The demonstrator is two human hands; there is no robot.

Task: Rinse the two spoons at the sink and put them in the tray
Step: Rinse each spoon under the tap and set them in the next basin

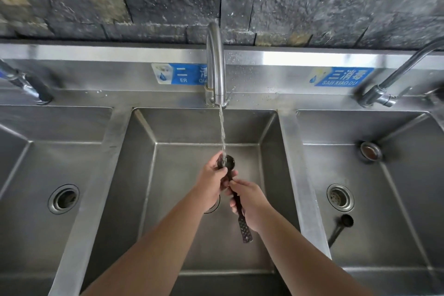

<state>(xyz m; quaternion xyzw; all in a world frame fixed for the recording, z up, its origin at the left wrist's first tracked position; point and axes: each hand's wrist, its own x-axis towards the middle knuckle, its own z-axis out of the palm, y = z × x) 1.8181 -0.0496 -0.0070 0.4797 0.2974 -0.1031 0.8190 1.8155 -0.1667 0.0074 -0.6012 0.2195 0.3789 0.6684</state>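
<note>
Over the middle sink basin (269, 175) I hold a dark spoon (245, 228) with both hands. My right hand (252, 204) grips its handle, whose patterned end sticks out below. My left hand (211, 180) pinches the bowl of the spoon, which sits under the running water from the middle faucet (216, 62). A second dark spoon (340, 228) lies on the floor of the right sink basin (408, 199), bowl end toward the drain. No tray is in view.
Three steel basins stand side by side, the left basin (36, 175) with an open drain (63, 199). The right basin has a drain (340, 197) and an overflow fitting (370, 151). Faucets stand at the far left (26, 86) and far right (394, 79). A dark stone wall rises behind.
</note>
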